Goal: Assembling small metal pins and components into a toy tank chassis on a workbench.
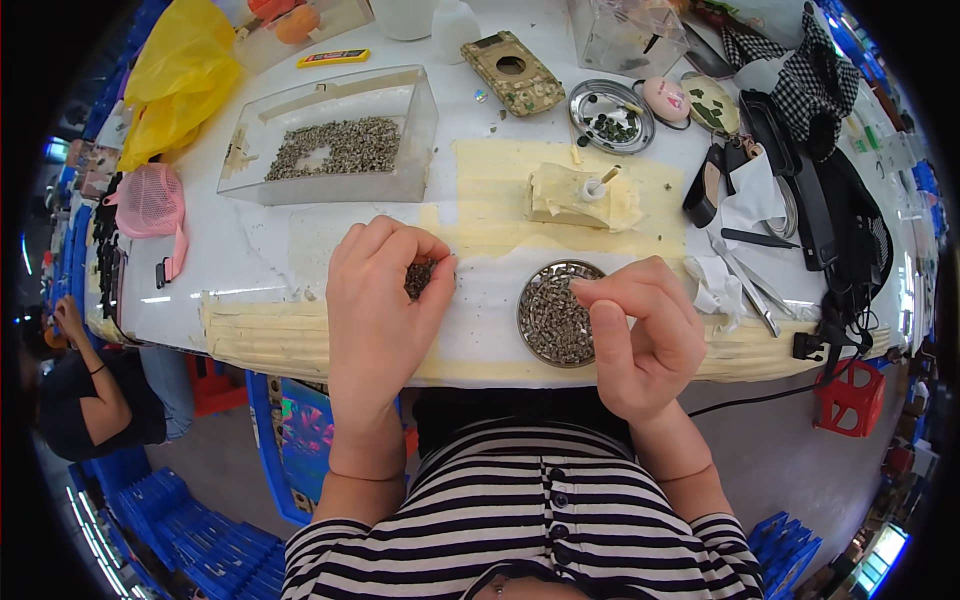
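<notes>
you seem to be in a picking step, your left hand (pixel 378 290) cupping dark pieces (pixel 417 277), your right hand (pixel 655 335) fingers drawn narrow over metal bits (pixel 553 320) in the round dish (pixel 519 318), holding what i cannot tell, so next likely needs a light pinch.

No clue if the right hand (pixel 645 345) has anything between its fingertips, too tiny to tell, and it's blocking the right side of the round dish (pixel 520 313) by the bench's (pixel 470 122) near edge. The left hand (pixel 378 300) hides part of the small dark bits (pixel 418 280) it's holding. Far edge: a white container (pixel 402 15) gets chopped off up top. The person (pixel 100 400) past the left edge is blurry.
</notes>
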A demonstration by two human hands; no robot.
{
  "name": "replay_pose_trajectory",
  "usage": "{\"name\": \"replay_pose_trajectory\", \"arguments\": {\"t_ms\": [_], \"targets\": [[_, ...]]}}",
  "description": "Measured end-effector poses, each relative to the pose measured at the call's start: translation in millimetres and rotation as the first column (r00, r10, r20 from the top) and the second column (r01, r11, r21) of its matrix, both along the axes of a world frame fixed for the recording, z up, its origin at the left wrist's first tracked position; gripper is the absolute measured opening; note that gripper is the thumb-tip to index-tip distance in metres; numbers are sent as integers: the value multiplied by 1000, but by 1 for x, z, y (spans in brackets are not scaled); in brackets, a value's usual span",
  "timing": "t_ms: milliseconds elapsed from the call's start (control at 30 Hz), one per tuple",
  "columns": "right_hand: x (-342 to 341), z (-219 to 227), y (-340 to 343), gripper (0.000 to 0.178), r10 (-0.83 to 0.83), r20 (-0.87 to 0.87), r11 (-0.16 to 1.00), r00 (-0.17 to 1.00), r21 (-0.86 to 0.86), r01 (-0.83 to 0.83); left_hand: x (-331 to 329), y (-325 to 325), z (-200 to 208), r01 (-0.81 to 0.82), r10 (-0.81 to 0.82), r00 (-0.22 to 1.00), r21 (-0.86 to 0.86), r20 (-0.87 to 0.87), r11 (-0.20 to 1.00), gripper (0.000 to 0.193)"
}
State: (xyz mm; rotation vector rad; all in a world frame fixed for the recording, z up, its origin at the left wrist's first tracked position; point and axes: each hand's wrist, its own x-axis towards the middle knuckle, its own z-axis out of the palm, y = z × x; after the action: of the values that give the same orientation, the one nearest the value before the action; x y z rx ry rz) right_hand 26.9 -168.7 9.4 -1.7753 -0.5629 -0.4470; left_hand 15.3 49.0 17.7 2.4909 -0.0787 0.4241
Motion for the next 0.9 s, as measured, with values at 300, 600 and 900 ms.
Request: {"name": "replay_pose_trajectory", "arguments": {"t_ms": [300, 600, 900], "targets": [[0, 1, 0, 12, 15, -1, 1000, 1000, -17, -15, 1, 1, -2, 9, -9, 1000, -5, -13, 1000, 10], [3, 2, 3, 15, 35, 3, 998, 999, -43, -35, -5, -6, 4, 8, -2, 1000, -288, 22, 958, 8], [4, -1, 10, 25, 74, 46, 995, 996, -67, -71, -17, -27, 3, 125, -301, 953, -891, -14, 436, 22]]}}
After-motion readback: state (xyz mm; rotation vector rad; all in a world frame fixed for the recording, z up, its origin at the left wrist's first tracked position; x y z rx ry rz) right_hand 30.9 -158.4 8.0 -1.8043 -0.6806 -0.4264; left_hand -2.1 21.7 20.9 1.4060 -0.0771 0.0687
